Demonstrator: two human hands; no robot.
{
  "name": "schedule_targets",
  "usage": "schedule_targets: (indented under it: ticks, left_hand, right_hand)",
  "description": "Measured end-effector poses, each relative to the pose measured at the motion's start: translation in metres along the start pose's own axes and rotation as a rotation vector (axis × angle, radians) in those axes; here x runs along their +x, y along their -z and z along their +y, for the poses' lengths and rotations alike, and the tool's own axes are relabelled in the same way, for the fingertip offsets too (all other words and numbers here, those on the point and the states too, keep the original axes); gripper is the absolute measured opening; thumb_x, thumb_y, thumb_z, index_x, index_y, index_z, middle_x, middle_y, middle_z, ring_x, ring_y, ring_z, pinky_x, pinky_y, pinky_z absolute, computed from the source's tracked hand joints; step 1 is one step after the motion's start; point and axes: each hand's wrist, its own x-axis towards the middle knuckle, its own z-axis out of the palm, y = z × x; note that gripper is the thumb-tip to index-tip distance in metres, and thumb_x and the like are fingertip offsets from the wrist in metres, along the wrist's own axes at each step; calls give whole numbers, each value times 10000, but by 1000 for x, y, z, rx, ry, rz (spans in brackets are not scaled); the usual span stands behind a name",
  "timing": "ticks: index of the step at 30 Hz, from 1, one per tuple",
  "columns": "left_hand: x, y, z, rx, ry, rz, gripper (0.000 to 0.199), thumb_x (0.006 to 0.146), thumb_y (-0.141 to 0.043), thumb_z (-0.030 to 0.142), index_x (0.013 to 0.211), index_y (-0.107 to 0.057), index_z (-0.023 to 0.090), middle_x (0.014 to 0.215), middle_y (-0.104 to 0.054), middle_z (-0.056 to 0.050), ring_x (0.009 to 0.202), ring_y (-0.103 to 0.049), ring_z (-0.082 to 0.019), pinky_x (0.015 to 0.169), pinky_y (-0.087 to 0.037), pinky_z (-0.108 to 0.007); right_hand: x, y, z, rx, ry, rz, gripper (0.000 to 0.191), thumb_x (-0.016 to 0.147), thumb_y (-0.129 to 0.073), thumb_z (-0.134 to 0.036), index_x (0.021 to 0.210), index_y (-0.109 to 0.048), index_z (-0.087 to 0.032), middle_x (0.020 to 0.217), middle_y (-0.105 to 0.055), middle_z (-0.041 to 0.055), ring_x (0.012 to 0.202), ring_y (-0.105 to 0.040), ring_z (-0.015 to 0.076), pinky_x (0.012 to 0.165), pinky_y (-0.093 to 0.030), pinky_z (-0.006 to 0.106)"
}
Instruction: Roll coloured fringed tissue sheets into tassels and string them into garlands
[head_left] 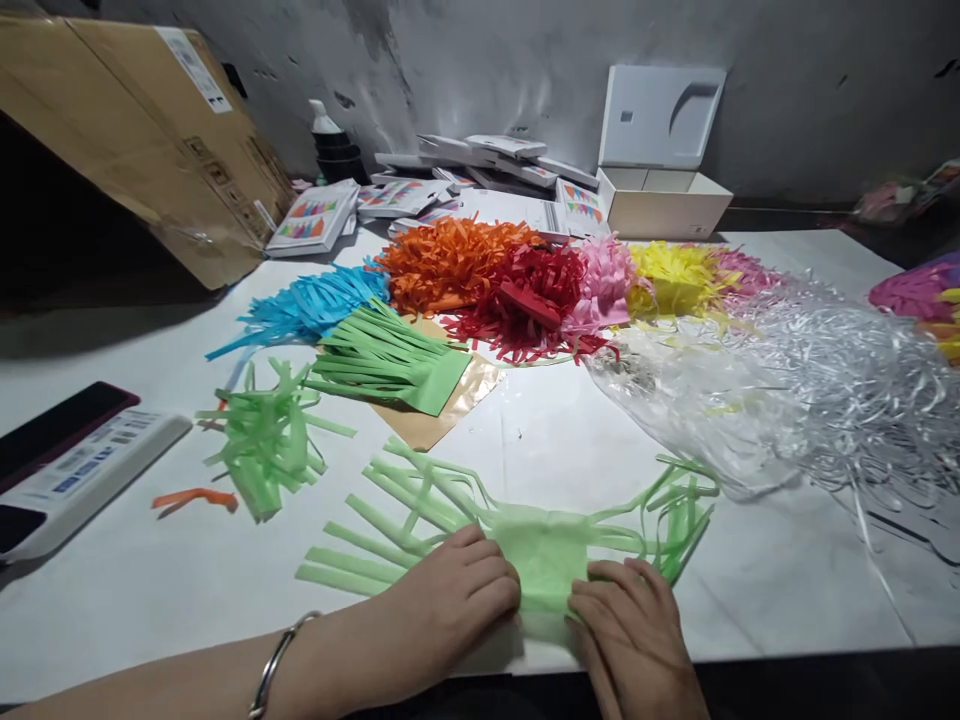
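Note:
A light green sheet of tissue paper (541, 550) lies spread at the table's front edge, its uncut middle flat and cut strips fanning out to both sides. My left hand (461, 590) has its fingers curled on the near left of that middle. At the near right corner, my right hand (634, 620) is closed on the same edge, thumb side low and partly hidden. Beyond them, a darker green fringed bundle (405, 365) rests on a brown plastic-wrapped sheet (431, 432). A loose light green tassel (266, 435) sits to the left, beside an orange strip (196, 497).
Fringed piles in blue (311, 305), orange (457, 262), red (529, 295), pink (600, 280) and yellow (675, 275) line the middle. Silver strands (847, 370) spread right. Behind are printed boxes (315, 215) and a white box (664, 205). A phone (67, 425) lies left, near a large carton (157, 140).

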Motion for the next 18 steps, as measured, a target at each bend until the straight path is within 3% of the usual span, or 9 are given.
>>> schedule_targets:
  ticks: [3,8,12,15,18]
  left_hand:
    - [8,1,-9,-91,173,2,193,931,-425,52,923,-549,200,798,-657,-14,707,-576,-173,671,-433,-287]
    - [31,3,-26,0,418,-126,151,952,-508,177,819,-575,198,740,-674,-4,615,-595,-170,550,-368,-267]
    - [45,6,-32,61,488,-191,120,939,-565,214,821,-587,202,751,-702,-25,641,-628,-195,533,-339,-269]
    - [50,6,-33,72,494,-203,134,931,-579,221,797,-582,206,718,-697,-17,622,-635,-193,510,-313,-263]
    - [52,4,-37,75,495,-202,129,918,-603,212,790,-594,200,686,-691,-18,594,-634,-193,494,-293,-259]
  right_hand:
    - [6,-3,-2,-2,-172,30,156,993,-510,-148,909,-618,-223,773,-648,0,868,-635,196,905,-405,377]
    - [28,-21,-4,-191,-359,44,303,1032,-440,-225,740,-520,-229,647,-538,0,674,-524,204,727,-345,362]
    - [38,-20,2,-371,-385,35,245,1015,-457,-221,801,-575,-216,713,-625,42,754,-588,254,795,-372,437]
    - [38,-14,1,-430,-281,162,139,976,-517,-145,1027,-645,-164,1007,-712,127,1000,-630,309,975,-361,552]
    - [34,-15,-5,-209,-24,195,203,955,-530,-96,1102,-667,-124,1050,-727,125,1043,-643,278,1019,-407,488]
